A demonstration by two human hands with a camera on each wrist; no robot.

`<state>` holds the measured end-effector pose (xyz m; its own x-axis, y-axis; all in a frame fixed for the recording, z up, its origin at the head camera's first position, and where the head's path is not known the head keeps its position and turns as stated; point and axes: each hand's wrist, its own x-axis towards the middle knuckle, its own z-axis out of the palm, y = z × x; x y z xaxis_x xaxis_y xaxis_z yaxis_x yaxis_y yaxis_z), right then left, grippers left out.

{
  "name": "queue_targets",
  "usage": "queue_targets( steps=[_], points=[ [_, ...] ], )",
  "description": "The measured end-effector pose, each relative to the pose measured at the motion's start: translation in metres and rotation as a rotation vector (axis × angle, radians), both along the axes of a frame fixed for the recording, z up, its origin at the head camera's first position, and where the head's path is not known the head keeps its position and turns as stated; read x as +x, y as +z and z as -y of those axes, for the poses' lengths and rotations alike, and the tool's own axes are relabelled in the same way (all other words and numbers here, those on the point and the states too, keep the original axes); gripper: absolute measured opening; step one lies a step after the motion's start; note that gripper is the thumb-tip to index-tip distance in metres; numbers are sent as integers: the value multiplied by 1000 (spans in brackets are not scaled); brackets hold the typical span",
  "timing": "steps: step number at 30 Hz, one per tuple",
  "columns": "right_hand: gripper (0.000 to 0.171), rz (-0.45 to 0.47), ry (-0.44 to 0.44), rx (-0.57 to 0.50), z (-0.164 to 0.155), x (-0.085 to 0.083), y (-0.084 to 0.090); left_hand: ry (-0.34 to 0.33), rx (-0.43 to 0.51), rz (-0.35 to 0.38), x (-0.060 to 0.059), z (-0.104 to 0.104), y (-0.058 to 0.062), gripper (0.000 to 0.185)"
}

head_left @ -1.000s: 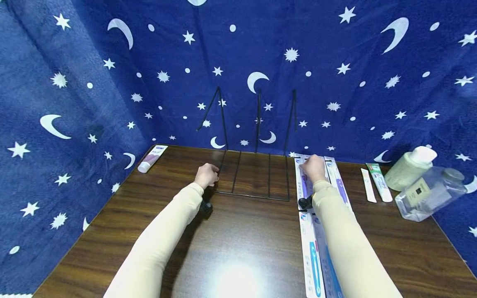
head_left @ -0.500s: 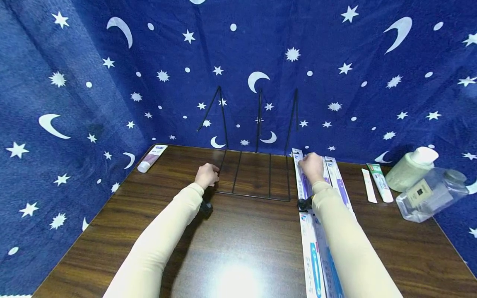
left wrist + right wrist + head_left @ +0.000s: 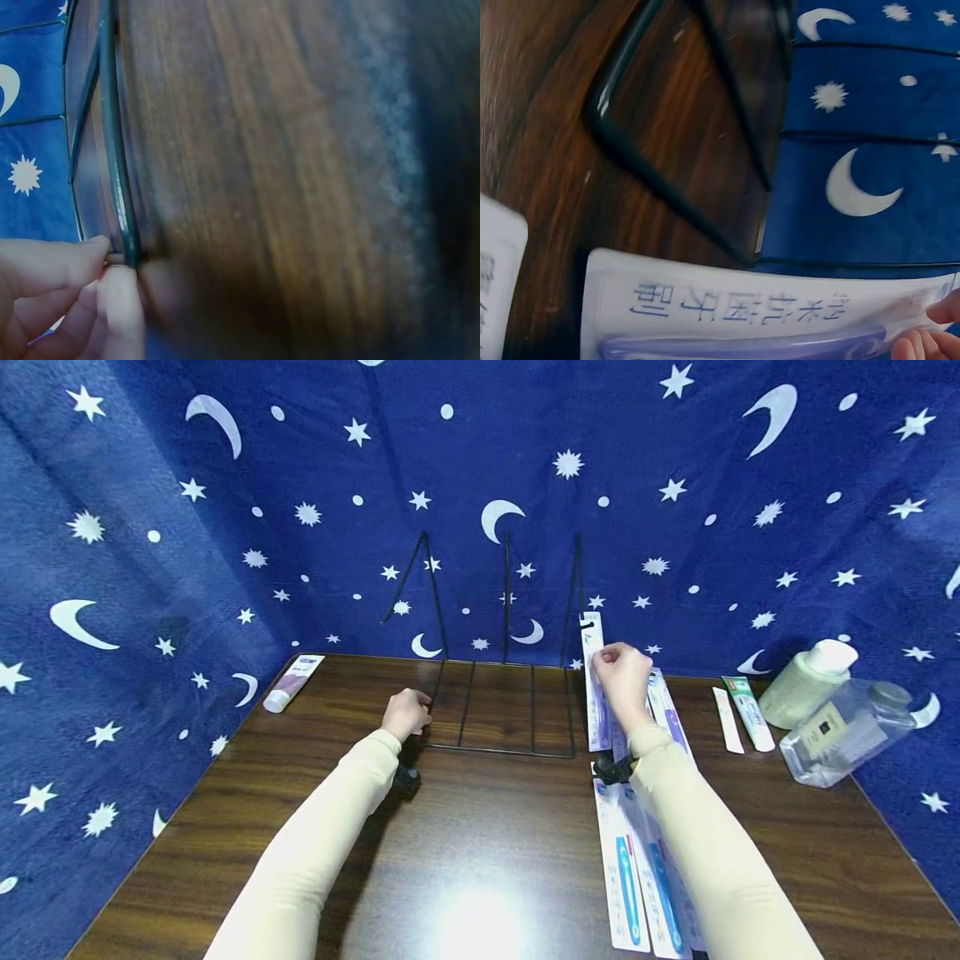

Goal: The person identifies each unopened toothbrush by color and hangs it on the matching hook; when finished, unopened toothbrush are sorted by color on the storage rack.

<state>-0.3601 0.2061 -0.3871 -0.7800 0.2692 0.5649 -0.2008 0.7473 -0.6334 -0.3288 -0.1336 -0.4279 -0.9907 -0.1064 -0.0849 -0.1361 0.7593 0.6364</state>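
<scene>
Toothbrush pack (image 3: 596, 689) in right hand (image 3: 624, 681) — lower end hidden

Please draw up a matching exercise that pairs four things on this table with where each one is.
Things:
1. wire rack
2. purple toothbrush pack
3. clear bottle
4. small tube

Places:
A. lying at the far left corner of the table
B. lifted off the table by the right hand
C. lying on its side at the right edge
D. at the table's far middle, its near left corner pinched by the left hand

Pairs: 1-D, 2-B, 3-C, 4-A
</scene>
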Motion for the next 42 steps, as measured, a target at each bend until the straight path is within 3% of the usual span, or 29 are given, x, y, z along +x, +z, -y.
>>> queue_targets(
  steps=[12, 22, 30, 36, 42],
  points=[
    [17, -127, -8, -120, -1, 35, 22, -14, -4, -10, 1, 1, -1, 36],
    [18, -304, 48, -151, 8, 64, 55, -17, 30, 18, 1, 1, 1, 36],
    [16, -389, 123, -194, 23, 95, 80, -46, -19, -21, 2, 2, 1, 36],
    [11, -485, 211, -219, 40, 117, 85, -52, -10, -26, 2, 5, 0, 35],
    [11, -492, 245, -172, 59, 129, 80, -58, -2, -14, 0, 6, 0, 35]
  ],
)
